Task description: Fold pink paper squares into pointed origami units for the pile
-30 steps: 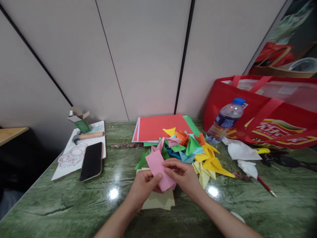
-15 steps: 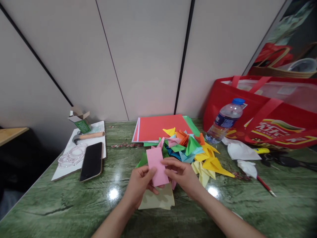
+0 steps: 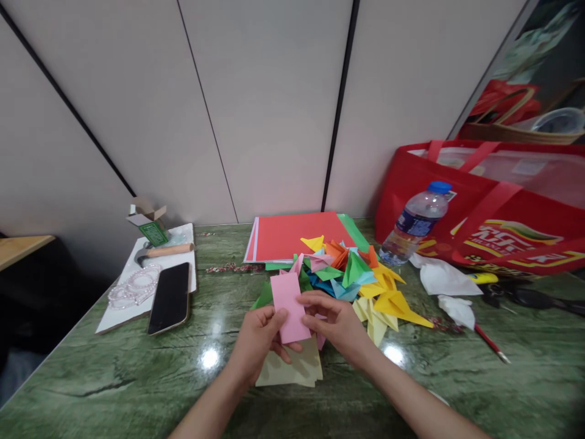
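Note:
A pink paper rectangle [image 3: 289, 305], seemingly folded, is held up above the table between both hands. My left hand [image 3: 262, 338] grips its lower left side, thumb on the front and fingers behind. At the right edge, my right hand [image 3: 336, 323] pinches the paper between thumb and fingers. Below the hands lie pale yellow paper sheets [image 3: 290, 369]. Just behind the pink paper spreads a heap of folded paper pieces, among them a green one [image 3: 354, 270], an orange one [image 3: 337, 254] and a yellow one [image 3: 397, 306].
Red sheets [image 3: 297, 235] lie at the back. On the left, a phone [image 3: 169, 299], bead strings [image 3: 134, 288] and a hooked tool with a wooden handle [image 3: 171, 249] rest on a white board [image 3: 114, 317]. A water bottle [image 3: 414, 222], red bag [image 3: 512, 213] and red pen [image 3: 491, 342] are right.
The pink paper has tilted very slightly in my hands. Both hands keep nearly the same place and grip.

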{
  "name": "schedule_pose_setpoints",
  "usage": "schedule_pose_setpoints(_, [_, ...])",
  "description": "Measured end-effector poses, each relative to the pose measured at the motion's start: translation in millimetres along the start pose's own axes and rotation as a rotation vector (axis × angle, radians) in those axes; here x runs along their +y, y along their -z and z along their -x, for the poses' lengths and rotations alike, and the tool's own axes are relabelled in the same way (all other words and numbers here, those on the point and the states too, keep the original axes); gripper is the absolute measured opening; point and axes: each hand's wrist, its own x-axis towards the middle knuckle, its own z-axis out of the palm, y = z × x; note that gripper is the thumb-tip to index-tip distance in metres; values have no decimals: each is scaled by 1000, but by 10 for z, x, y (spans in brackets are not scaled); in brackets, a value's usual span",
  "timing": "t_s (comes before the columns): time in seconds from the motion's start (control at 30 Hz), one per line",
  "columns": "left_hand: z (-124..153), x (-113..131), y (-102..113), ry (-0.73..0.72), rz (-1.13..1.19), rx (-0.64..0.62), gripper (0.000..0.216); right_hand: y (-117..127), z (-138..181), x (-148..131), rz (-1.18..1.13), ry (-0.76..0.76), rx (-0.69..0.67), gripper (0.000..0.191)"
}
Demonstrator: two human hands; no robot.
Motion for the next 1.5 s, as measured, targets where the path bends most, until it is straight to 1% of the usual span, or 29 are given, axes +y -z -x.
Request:
schedule_pose_setpoints(0.13, [-3,-3,-3,-7,-32,22,33,-2,3,8,-1,-3,9,25])
schedule_pose_setpoints(0.43, [14,29,-17,-12,-28,36,33,7,-4,23,-44,-15,33,25])
schedule_pose_setpoints(0.73, [9,13,-11,-26,-17,39,35,18,-6,35,-41,23,10,24])
schedule_pose_setpoints(0.93, [13,21,-11,-98,-110,63,34,-2,1,16,-26,1,24,23])
schedule_pose_setpoints(1.1, [31,8,-17,-99,-120,76,35,-16,11,-13,-24,-5,36,23])
schedule_pose_setpoints(1.2, [36,19,-28,-104,-132,80,34,-14,13,-4,-20,19,34,21])
schedule_pose_setpoints(1.33, [29,47,-35,-107,-83,60,29,-9,12,17,-8,64,82,18])
schedule_pose_setpoints(1.5, [9,50,-22,-110,-19,119,36,-13,12,28,4,85,104,18])
